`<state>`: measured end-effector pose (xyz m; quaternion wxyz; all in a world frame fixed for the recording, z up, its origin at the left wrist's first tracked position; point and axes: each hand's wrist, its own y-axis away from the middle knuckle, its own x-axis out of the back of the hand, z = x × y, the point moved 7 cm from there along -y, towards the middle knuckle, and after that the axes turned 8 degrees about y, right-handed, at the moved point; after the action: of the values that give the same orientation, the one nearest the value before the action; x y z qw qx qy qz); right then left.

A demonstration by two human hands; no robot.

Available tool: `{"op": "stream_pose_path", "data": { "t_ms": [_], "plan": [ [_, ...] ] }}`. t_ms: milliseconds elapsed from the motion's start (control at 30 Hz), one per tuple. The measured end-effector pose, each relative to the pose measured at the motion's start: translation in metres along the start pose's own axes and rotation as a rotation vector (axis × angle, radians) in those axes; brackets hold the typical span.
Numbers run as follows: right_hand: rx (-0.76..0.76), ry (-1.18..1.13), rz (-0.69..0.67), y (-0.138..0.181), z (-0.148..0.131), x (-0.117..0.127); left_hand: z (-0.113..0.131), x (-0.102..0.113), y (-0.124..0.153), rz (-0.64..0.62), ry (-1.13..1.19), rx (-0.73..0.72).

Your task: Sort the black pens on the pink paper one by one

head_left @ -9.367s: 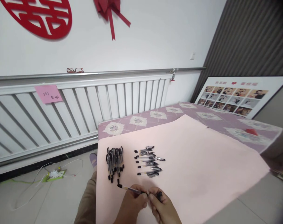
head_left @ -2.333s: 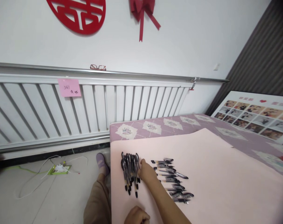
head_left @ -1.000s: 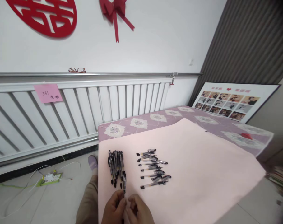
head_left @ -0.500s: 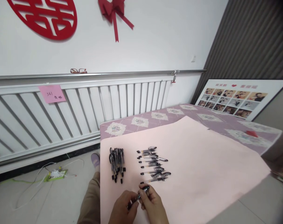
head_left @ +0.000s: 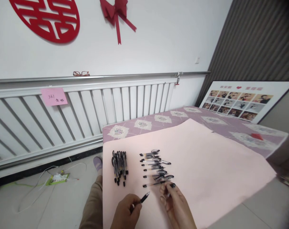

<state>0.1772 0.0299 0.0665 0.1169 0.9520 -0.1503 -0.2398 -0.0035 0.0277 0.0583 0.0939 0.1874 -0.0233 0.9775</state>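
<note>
My left hand [head_left: 127, 210] is closed round an uncapped black pen [head_left: 145, 197], its bare tip pointing up and to the right. To the right, my right hand [head_left: 176, 203] pinches a dark pen cap [head_left: 172, 185] between thumb and fingers, apart from the pen. Just beyond my hands lies a loose column of clear-barrelled pens [head_left: 156, 167], several with caps beside or near them. Farther left is a tight bunch of capped black pens [head_left: 120, 167], side by side on the pink sheet [head_left: 206, 165].
The pink sheet covers part of a purple patterned cloth [head_left: 156, 121]. A white radiator [head_left: 92, 111] runs behind, with a pink note [head_left: 54, 96] on it and glasses [head_left: 81, 73] on the pipe above. A power strip [head_left: 57, 179] with cables lies on the floor at left. A photo board [head_left: 244, 98] leans at right.
My right hand has moved away to the right with the cap, which has come off the pen. The pen's tip now shows in my left hand, which has stayed nearly in place.
</note>
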Motion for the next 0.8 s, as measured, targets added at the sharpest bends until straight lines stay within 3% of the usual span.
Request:
{"op": "stream_pose_path", "data": {
  "t_ms": [100,267,400,567,700,800],
  "plan": [
    [-0.077,0.076,-0.107,0.005,0.020,-0.012,0.004,-0.002,-0.001,-0.007,0.004,-0.016],
    [0.040,0.331,-0.153,0.007,0.036,-0.026,0.012,-0.002,0.000,0.017,-0.044,-0.096],
    [0.099,0.475,-0.160,0.007,0.029,-0.029,0.016,0.001,0.001,0.077,-0.080,-0.160],
    [0.115,0.554,-0.160,0.010,0.022,-0.030,0.019,-0.003,0.001,-0.002,-0.094,-0.169],
    [0.114,0.616,-0.135,0.011,0.020,-0.029,0.023,0.000,0.003,0.058,-0.145,-0.227],
    [0.141,0.636,-0.132,0.012,0.016,-0.030,0.023,-0.003,0.002,0.018,-0.147,-0.236]
  ]
}}
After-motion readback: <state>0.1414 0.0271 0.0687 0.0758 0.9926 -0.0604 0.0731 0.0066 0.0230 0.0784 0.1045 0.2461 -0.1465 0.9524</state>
